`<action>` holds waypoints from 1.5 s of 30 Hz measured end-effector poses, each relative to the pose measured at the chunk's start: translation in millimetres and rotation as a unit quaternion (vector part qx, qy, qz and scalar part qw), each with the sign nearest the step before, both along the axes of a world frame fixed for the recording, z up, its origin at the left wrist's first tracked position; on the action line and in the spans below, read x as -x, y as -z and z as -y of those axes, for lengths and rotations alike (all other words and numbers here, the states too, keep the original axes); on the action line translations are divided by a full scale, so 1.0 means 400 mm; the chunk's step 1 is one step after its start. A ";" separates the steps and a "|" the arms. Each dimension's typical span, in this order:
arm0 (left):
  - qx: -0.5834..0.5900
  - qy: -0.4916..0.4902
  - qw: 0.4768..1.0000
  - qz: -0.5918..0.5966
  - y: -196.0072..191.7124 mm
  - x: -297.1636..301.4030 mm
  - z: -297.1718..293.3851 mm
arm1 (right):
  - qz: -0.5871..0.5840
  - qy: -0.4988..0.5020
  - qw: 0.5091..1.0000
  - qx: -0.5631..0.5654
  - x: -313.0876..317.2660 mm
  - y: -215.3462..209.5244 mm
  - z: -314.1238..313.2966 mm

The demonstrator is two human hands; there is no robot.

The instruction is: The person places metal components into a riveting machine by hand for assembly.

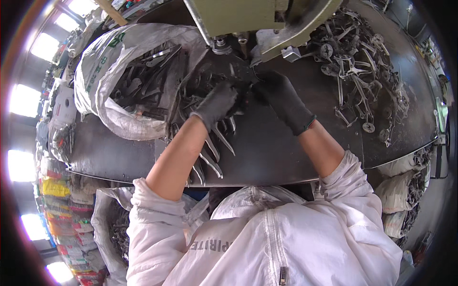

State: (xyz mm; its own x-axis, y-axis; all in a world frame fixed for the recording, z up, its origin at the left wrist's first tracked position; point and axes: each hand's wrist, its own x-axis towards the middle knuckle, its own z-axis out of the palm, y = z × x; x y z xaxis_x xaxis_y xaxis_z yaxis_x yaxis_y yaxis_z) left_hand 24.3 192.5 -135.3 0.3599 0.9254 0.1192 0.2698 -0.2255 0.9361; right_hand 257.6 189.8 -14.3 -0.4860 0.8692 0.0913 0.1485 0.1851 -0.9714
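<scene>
Curved metal levers (223, 141) lie on the worktop (281, 157), just on the wearer's side of the left hand (218, 104), the nearer one.
Their long axes run toward the wearer, slanting slightly rightward. Left and right hand (282, 99), both gloved, are close together below the machine head (238, 18); dark fingertips obscure any grip: cannot tell.

From my remote view: grey capital lettering (208, 245) on chest of white zip jacket (305, 243), left of zipper, partly lost in folds. Green characters (116, 41) on white woven sack (90, 90), high on its side; more green print (102, 74) below, warped by fabric. Small reddish print on white bag (62, 106) at far left, too small for me to read.
</scene>
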 end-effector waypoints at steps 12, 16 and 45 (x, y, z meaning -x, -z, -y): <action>-0.069 -0.093 0.686 -0.719 -0.389 0.206 0.110 | -0.152 0.084 0.949 0.264 -0.052 0.028 -0.021; 0.024 -0.072 0.770 -0.633 -0.344 0.288 0.135 | -0.164 0.077 0.959 0.217 -0.042 0.010 -0.011; -0.152 -0.259 0.814 -0.498 -0.399 0.301 0.179 | -0.108 0.067 0.971 0.202 -0.069 0.010 0.022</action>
